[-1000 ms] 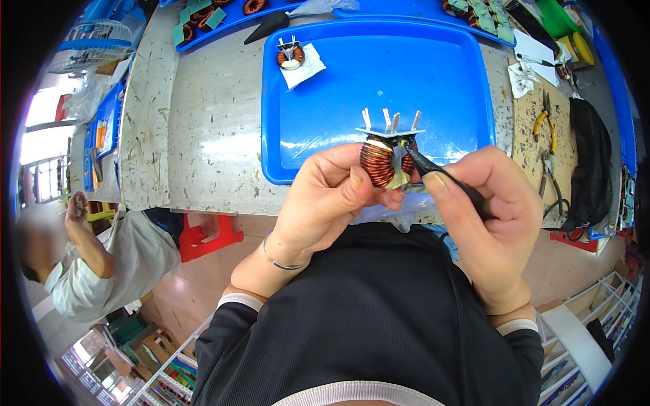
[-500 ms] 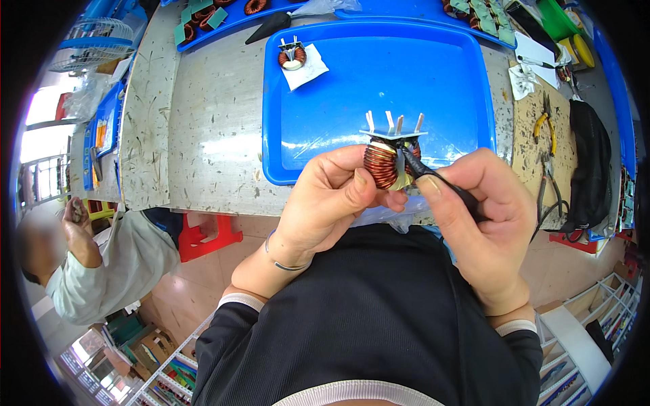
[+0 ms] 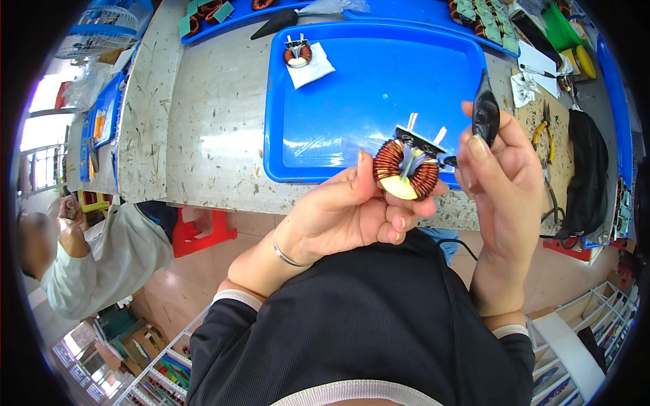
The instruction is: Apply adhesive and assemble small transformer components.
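The right hand (image 3: 504, 179) has lifted its black tool (image 3: 485, 111) off the copper coil (image 3: 406, 169), which the left hand (image 3: 352, 213) still pinches, so that pass seems done.

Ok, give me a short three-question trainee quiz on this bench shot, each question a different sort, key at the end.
1. True or false: the left hand holds a copper-wound coil.
2. The right hand grips which thing? A) yellow pliers B) black tool C) white paper
3. Fill in: a second coil lies on white paper in the far left corner of the blue ____.

Key: 1 true; 2 B; 3 tray.
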Tool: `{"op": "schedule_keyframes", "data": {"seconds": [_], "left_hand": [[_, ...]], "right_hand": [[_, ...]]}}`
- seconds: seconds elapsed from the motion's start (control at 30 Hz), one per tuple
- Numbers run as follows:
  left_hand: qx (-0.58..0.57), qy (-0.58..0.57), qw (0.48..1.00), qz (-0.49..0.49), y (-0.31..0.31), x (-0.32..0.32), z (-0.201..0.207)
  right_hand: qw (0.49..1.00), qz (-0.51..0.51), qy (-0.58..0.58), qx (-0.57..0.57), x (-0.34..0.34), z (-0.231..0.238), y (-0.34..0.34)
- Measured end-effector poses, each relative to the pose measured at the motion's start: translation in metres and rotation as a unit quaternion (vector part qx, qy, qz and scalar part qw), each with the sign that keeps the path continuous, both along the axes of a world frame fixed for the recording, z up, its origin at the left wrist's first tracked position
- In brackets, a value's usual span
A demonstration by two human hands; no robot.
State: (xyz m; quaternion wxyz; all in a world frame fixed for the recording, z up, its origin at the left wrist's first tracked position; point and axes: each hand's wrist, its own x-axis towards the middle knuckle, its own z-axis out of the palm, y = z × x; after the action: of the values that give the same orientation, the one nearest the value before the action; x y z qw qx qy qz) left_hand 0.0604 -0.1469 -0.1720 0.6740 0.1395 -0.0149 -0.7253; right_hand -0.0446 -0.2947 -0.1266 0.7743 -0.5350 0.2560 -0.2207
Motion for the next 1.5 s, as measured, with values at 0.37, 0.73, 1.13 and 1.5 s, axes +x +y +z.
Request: {"op": "schedule_keyframes", "data": {"seconds": [0.37,0.73,1.13,1.5], "left_hand": [[-0.005,-0.022,0.998,-0.063,0.001,0.001,-0.004],[0.07,-0.539,0.825,0.155,-0.007,-0.002,0.014],[-0.009,-0.199,0.978,0.066,0.0,0.015,0.023],[0.071,-0.294,0.946,0.113,0.003,0.014,0.012]], "right_hand": [[0.999,0.05,-0.013,-0.013,0.003,0.005,0.001],[0.99,0.05,0.007,-0.133,0.007,0.008,0.008],[0.991,0.134,-0.016,0.016,-0.061,0.027,-0.048],[0.995,0.059,0.049,-0.058,-0.004,-0.012,-0.037]]}}
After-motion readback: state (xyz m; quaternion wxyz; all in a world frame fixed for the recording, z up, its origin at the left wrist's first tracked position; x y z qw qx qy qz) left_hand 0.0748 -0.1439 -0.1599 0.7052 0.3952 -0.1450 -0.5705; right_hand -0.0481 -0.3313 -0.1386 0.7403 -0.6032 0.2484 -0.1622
